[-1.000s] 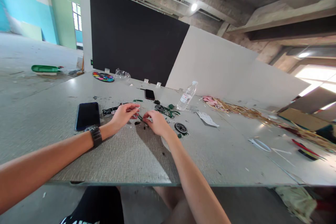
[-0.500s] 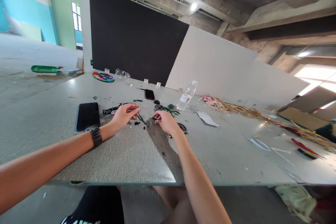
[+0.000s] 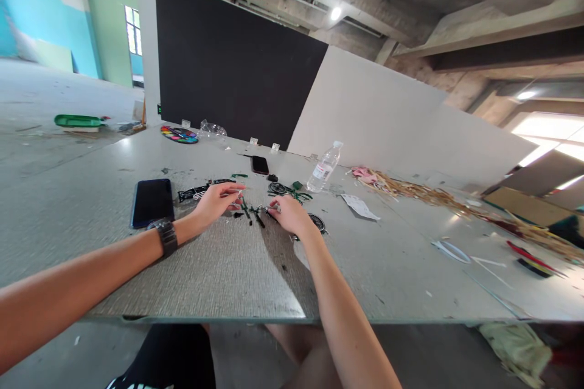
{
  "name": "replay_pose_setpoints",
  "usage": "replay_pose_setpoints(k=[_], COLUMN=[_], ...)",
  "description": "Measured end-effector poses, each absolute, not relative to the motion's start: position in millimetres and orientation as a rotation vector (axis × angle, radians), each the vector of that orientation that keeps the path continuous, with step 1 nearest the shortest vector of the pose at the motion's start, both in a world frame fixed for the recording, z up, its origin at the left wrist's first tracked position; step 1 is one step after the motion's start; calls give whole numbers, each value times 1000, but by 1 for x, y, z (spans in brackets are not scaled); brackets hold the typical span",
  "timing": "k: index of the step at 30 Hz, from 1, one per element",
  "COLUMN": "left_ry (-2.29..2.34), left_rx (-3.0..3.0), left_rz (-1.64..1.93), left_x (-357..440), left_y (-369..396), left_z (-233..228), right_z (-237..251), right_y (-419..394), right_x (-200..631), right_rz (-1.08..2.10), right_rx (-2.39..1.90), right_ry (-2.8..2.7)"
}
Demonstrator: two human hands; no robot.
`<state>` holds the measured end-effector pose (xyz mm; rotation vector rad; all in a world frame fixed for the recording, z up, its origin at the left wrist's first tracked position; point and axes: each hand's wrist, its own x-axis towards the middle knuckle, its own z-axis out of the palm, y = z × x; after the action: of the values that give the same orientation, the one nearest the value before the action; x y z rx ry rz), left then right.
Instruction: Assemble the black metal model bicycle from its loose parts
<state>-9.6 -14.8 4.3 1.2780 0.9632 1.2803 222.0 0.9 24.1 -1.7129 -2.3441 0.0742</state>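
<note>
My left hand (image 3: 219,200), a dark watch on its wrist, pinches the upper end of a thin green model part (image 3: 246,209) between thumb and fingertips. Facing it, my right hand (image 3: 286,213) has its fingers closed on a small green-and-black piece (image 3: 258,216) that slants down to the table. Its exact kind is too small to tell. By my right hand lie a small spoked wheel (image 3: 316,222), another wheel (image 3: 277,188) and a green frame-like part (image 3: 298,195). Black parts (image 3: 191,193) lie behind my left hand.
A large phone (image 3: 152,203) lies to the left, a smaller phone (image 3: 260,165) farther back. A water bottle (image 3: 323,169) stands behind my right hand, near a paper slip (image 3: 360,206). Wood strips (image 3: 410,188) and red-handled pliers (image 3: 529,252) lie right. A black panel (image 3: 237,67) rises behind.
My right hand has shifted slightly, and the green-and-black piece by its fingers now shows more fully, beside the thin green part. My left hand stays nearly in place, its fingers a little straighter.
</note>
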Motion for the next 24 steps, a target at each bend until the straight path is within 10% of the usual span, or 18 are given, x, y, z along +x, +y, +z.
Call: replay_pose_setpoints(k=[24], left_ry=[999], left_rx=[1508], left_rz=[1225], left_x=[-13], left_y=[-15], left_z=[2], right_z=[27], right_y=[-4], right_x=[208], right_rz=[252], right_rx=[-1503], right_ry=[-2375])
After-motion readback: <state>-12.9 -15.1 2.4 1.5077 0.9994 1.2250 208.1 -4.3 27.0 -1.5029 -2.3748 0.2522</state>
